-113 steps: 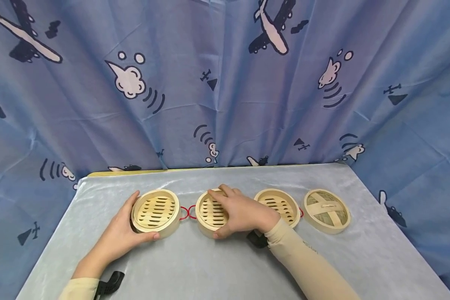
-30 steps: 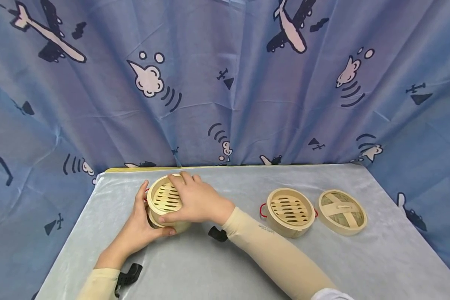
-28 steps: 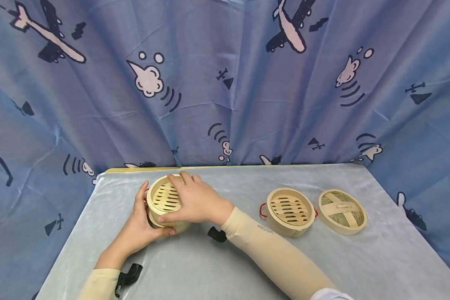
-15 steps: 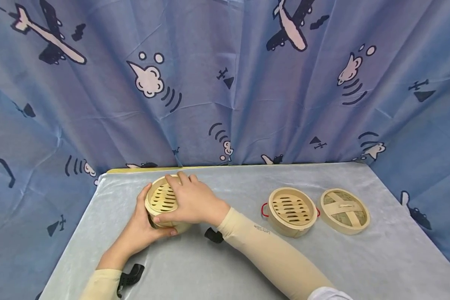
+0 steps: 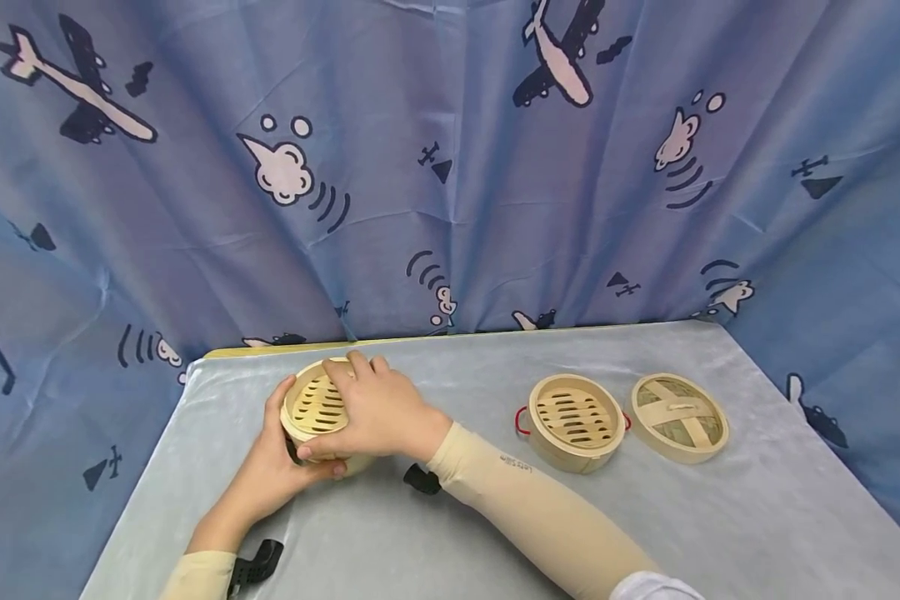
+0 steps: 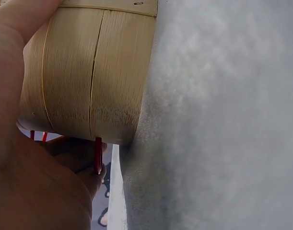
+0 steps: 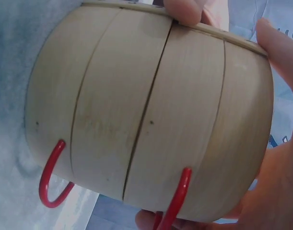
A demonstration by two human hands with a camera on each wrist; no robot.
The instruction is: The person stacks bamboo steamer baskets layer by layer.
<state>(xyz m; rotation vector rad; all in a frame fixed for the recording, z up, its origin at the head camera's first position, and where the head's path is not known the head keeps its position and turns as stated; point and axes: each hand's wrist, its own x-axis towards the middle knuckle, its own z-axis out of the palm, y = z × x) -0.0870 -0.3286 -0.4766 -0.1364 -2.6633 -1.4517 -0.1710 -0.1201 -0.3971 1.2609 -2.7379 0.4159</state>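
L hand (image 5: pixel 266 471) grips the stack of 2 bamboo baskets (image 5: pixel 317 405) by its side, R hand (image 5: pixel 381 410) by its upper rim; stack's nr tabletop's (image 5: pixel 450 537) far L corner. Prob. light, stiff, bit slick; hold round walls (image 7: pixel 110 96), not thin red handles (image 7: pixel 179 199). Count: 3 baskets incl. stack, 1 lid (image 5: pixel 679 418); 3rd basket (image 5: pixel 576 419) (2 handles) + lid toward tabletop's R edge.

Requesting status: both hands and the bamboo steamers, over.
Left hand and right hand gripping two stacked round pale bamboo baskets. Third round red-handled bamboo basket, round bamboo lid: off to the right. No obstruction visible.
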